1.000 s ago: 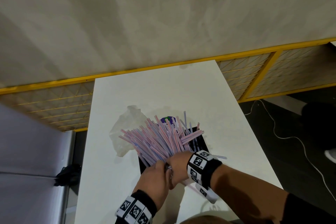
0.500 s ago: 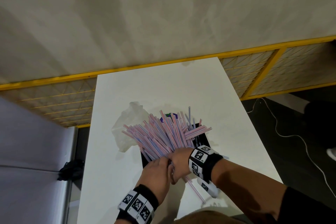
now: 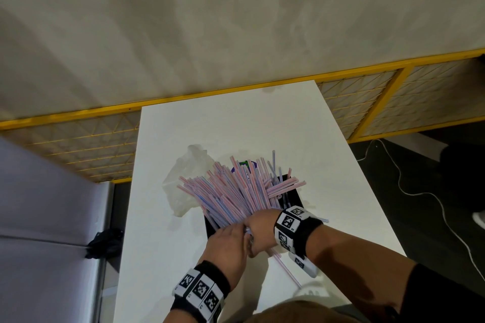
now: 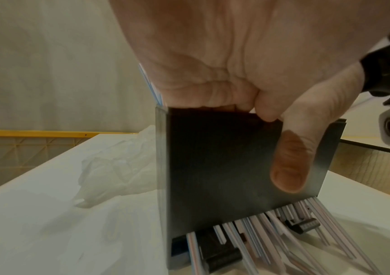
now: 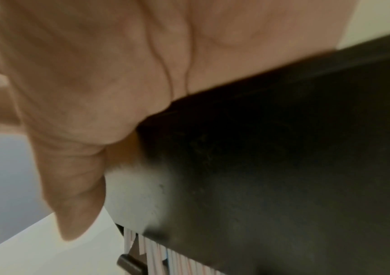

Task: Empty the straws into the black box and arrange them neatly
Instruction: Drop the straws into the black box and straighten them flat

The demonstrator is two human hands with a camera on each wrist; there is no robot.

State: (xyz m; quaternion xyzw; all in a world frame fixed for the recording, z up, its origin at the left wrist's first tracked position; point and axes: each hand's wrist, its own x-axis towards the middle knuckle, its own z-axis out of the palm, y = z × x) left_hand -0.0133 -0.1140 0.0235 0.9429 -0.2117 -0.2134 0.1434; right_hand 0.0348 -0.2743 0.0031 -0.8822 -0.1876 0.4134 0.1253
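At the near end of the box [image 3: 295, 198], we hold the straws [image 3: 236, 191] with both the left hand [image 3: 231, 246] and right hand [image 3: 261, 228] clasped round them; one straw has slid out beneath our grip, so tidying remains.

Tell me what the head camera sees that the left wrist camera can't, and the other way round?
Only the head view shows the straws fanned out above the black box, plus the right hand beside the left hand. Only the left wrist view shows a thumb pressed on the box's front wall and straw ends poking out beneath it. Both show the white table and the crumpled plastic bag.
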